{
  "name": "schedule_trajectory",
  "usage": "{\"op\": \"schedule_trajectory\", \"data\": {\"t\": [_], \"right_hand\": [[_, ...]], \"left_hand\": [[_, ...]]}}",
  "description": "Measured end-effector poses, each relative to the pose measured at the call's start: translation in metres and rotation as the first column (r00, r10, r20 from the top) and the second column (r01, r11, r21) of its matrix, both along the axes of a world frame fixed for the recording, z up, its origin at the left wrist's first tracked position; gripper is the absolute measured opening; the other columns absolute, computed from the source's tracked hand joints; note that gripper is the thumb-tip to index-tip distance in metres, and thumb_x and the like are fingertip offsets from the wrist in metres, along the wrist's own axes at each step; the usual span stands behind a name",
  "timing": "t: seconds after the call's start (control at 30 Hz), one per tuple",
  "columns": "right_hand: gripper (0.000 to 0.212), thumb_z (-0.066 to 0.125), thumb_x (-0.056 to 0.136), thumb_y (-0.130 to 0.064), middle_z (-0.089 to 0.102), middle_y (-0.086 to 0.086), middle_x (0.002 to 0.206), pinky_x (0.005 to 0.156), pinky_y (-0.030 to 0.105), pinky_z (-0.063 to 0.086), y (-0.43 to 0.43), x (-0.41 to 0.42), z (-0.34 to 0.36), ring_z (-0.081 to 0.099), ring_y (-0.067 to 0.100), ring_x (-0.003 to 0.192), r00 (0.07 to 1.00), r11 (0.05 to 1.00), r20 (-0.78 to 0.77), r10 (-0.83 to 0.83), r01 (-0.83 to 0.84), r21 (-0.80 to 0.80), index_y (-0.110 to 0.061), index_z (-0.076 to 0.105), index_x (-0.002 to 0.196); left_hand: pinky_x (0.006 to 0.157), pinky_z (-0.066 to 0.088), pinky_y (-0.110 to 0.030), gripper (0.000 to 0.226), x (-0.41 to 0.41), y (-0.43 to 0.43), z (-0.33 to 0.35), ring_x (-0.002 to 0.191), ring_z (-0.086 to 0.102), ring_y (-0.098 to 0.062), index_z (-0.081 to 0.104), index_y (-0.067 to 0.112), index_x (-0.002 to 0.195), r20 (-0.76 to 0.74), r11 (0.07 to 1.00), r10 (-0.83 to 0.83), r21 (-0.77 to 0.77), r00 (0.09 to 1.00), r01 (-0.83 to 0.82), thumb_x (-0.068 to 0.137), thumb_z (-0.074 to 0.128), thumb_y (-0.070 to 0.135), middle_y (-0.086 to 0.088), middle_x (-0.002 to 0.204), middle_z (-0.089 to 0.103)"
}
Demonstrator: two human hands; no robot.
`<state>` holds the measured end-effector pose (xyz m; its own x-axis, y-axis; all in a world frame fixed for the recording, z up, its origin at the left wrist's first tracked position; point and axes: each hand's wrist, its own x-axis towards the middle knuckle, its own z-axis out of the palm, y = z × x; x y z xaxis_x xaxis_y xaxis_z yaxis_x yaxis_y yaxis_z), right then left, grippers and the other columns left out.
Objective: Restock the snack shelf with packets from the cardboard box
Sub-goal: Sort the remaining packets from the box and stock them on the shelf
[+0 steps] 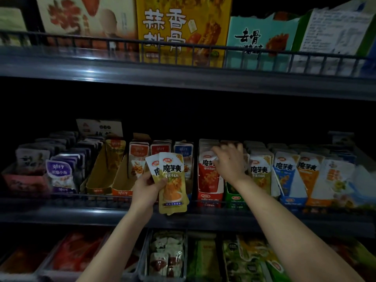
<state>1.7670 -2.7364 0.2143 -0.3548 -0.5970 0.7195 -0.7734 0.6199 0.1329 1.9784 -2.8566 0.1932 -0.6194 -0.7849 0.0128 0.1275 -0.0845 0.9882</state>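
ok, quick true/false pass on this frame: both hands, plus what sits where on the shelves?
1. The left hand holds a few olive-yellow packets. True.
2. The right hand hangs empty below the shelves. False: it reaches into the packet rows on the middle shelf, just right of the red display box. Its grip is too blurred to judge.
3. A big yellow box stands on the top shelf. True.
4. The cardboard trays left of the held packets are packed to the front. False: their front parts are bare, with packets only at the back.
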Motion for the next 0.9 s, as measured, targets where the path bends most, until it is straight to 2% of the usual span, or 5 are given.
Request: {"op": "schedule_trajectory", "data": {"t": [0.23, 0.33, 0.43, 0.5, 0.9], "right_hand": [[0.05, 0.084, 0.058, -0.009, 0.064, 0.006, 0.088, 0.083, 0.039, 0.029, 0.002, 0.006, -0.006, 0.059, 0.028, 0.086, 0.995, 0.997, -0.092, -0.032, 0.025, -0.075, -0.013, 0.066, 0.104], [0.04, 0.071, 0.081, -0.028, 0.065, 0.005, 0.106, 0.088, 0.033, 0.032, 0.015, 0.036, -0.008, 0.058, 0.026, 0.099, 0.994, 0.965, 0.077, 0.083, -0.06, -0.254, -0.012, 0.063, 0.117], [0.045, 0.059, 0.092, -0.033, 0.062, -0.006, 0.111, 0.085, 0.016, 0.039, 0.039, 0.08, -0.007, 0.055, 0.015, 0.11, 0.601, 0.901, 0.687, 0.409, -0.149, -0.407, -0.017, 0.051, 0.133], [0.047, 0.059, 0.093, -0.026, 0.058, -0.012, 0.107, 0.078, 0.012, 0.043, 0.054, 0.096, -0.01, 0.055, 0.011, 0.109, 0.305, 0.877, 0.823, 0.479, -0.152, -0.455, -0.02, 0.044, 0.137], [0.035, 0.055, 0.095, -0.015, 0.069, -0.01, 0.1, 0.047, 0.02, 0.041, 0.144, 0.107, -0.025, 0.065, 0.003, 0.074, 0.159, 0.78, 0.774, 0.613, 0.033, -0.624, -0.03, 0.045, 0.125]], "left_hand": [[0.072, 0.053, -0.033, 0.032, 0.007, 0.005, -0.001, 0.098, 0.066, -0.021, 0.057, 0.017, 0.116, -0.009, 0.999, -0.048, -0.017, 0.999, 0.048, 0.089, 0.062, 0.0, -0.002, 0.103, 0.069], [0.075, 0.055, -0.034, 0.047, 0.008, 0.011, -0.001, 0.102, 0.063, -0.017, 0.05, 0.025, 0.125, -0.006, 0.998, -0.046, -0.047, 0.999, 0.046, 0.087, 0.063, 0.0, -0.001, 0.111, 0.066], [0.087, 0.054, -0.045, 0.053, 0.008, 0.023, -0.001, 0.108, 0.062, -0.021, 0.049, 0.027, 0.13, 0.005, 0.994, -0.09, -0.054, 0.996, 0.091, 0.087, 0.064, 0.001, -0.003, 0.117, 0.065], [0.085, 0.055, -0.042, 0.051, 0.008, 0.036, -0.001, 0.104, 0.063, -0.018, 0.051, 0.032, 0.124, 0.007, 0.986, -0.147, -0.074, 0.989, 0.147, 0.087, 0.062, 0.0, -0.002, 0.114, 0.066], [0.092, 0.051, -0.028, 0.057, -0.014, 0.114, -0.011, 0.113, 0.059, -0.009, 0.048, 0.04, 0.129, 0.175, 0.835, -0.434, -0.289, 0.884, 0.468, 0.091, 0.057, -0.001, 0.007, 0.118, 0.066]]}}
